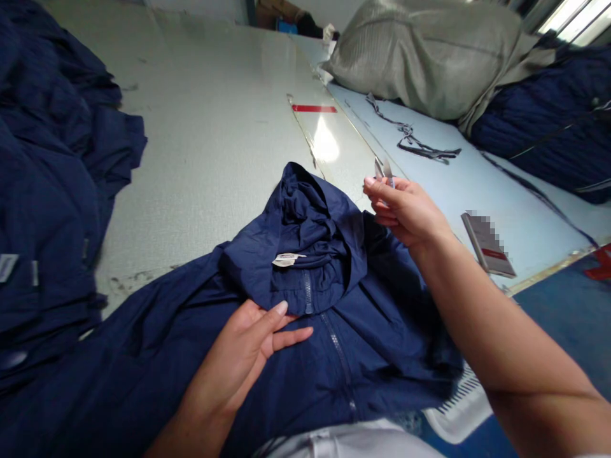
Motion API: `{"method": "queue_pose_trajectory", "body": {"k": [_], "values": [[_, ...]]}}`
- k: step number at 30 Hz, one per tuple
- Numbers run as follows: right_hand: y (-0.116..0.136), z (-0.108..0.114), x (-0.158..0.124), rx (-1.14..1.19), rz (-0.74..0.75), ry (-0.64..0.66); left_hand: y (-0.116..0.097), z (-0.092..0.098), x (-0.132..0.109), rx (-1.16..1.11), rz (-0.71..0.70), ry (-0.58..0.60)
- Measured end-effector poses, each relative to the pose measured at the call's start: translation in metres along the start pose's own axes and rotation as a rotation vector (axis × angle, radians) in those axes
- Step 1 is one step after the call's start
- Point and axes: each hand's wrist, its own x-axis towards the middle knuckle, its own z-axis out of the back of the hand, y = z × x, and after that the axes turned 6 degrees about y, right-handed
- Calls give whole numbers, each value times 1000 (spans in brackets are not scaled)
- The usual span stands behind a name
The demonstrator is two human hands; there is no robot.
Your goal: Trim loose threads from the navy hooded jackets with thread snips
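Head view: navy zip jacket point(305, 356) on a pale worktable point(210, 127); hands apart, left hand point(233, 356) open on it, right hand point(405, 213) pinching small silver snips point(384, 170).

A navy jacket point(334, 362) is filling the centre, its white collar label point(289, 259) standing out, while silver thread snips point(384, 170) are glinting at one o'clock. Navy garment piles point(48, 191) are massing at nine and two o'clock. A grey sack point(420, 57) is showing at twelve, a red strip point(314, 108) is marking the grey-green table point(205, 127), and a red-banded grey booklet point(487, 245) is lying on a pale blue board point(525, 191) at three.
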Motion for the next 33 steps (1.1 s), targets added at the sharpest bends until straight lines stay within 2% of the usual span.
{"method": "queue_pose_trajectory", "body": {"k": [4, 5, 7, 11, 13, 17, 24, 29, 33], "values": [[-2, 10, 3, -636, 281, -287, 1, 1, -1, -13, -3, 2], [-3, 10, 0, -752, 334, -301, 1, 1, -1, -17, -4, 1], [-4, 5, -12, -821, 380, -227, 3, 1, -1, -17, -3, -4], [-13, -17, -35, -670, 354, 191, 5, 2, 0, -1, -5, -17], [-22, -28, -37, -597, 258, 279, 5, 2, 1, 1, -7, -16], [-36, -34, -27, -397, 41, 206, 3, 0, 1, -11, -4, -25], [-33, -28, -24, -130, -168, 255, 3, 0, 0, -40, -19, -14], [-28, -31, -25, -8, -200, 245, 3, 2, 0, -40, -16, -20], [-29, -35, -25, 0, -116, 196, 4, 2, 0, -43, -21, -28]]}}
